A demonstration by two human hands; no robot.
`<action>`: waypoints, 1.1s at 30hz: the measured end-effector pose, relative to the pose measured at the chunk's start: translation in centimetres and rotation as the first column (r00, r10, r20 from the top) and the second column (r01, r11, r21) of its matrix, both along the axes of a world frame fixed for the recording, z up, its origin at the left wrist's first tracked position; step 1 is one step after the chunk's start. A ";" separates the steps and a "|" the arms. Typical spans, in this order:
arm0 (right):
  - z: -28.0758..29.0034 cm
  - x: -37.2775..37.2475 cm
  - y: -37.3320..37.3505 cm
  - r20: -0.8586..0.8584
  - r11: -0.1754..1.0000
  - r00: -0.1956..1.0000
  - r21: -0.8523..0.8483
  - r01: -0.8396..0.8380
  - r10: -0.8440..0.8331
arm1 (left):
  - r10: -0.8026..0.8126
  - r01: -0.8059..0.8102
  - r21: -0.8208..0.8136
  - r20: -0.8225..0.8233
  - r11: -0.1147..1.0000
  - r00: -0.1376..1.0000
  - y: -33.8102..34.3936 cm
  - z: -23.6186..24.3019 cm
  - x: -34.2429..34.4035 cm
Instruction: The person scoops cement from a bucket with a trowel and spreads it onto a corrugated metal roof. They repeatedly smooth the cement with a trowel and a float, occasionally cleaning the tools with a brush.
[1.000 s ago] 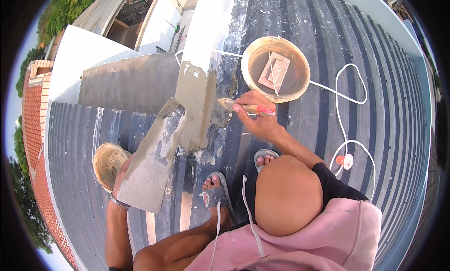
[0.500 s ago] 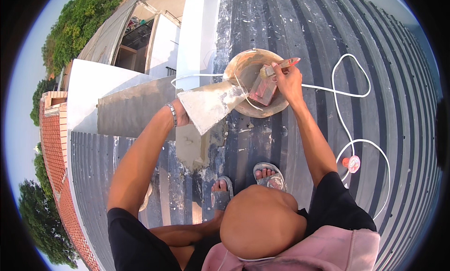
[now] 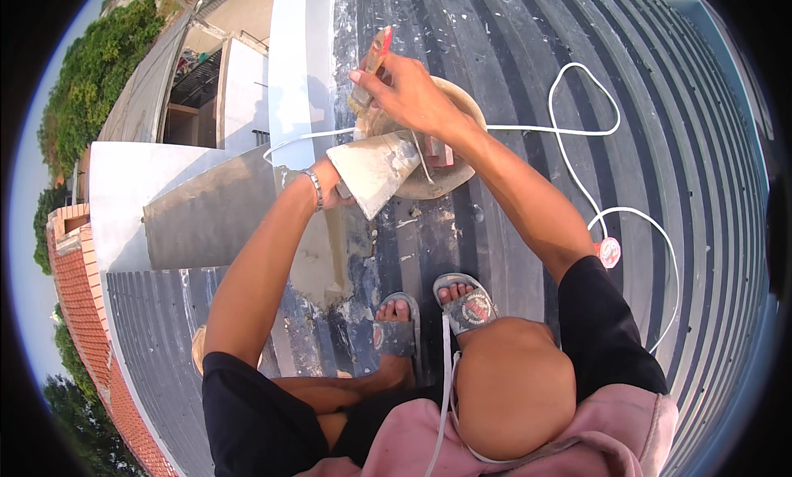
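Observation:
Gripped in my left hand is a wide trowel, its pale, crusted blade over the lower left of a round, stained basin. In my right hand I grip a paintbrush with a red-marked wooden handle, held above the basin's upper left. Inside the basin, a pinkish block and a thin white cord or stick show, mostly hidden by my right forearm and the trowel. Grey wet mortar lies smeared on the strip below my left hand.
I squat in sandals on a ribbed metal roof. A white cable loops at the right with a red-and-white object. White walls and a grey cement slab stand at left. A round container peeks past my left arm.
My left hand has moved up and right with the trowel, from low at left to beside the basin. My right hand has moved up and left with the brush since half a second ago.

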State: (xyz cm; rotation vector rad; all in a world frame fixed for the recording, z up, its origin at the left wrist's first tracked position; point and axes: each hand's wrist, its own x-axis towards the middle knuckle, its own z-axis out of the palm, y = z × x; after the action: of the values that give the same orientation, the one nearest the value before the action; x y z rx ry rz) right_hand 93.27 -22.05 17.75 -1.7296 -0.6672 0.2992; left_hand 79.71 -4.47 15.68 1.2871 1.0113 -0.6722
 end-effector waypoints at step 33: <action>-6.8 -6.5 -4.0 -0.128 0.961 0.964 0.119 0.249 -0.234 | 0.093 -0.400 0.445 0.568 0.801 0.818 -11.2 -0.9 -2.6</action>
State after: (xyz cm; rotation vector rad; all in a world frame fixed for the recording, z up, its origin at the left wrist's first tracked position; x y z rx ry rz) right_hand 86.82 -26.09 10.99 -1.6317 -0.3792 0.1748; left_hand 77.11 -15.66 14.80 1.6672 0.9172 0.2246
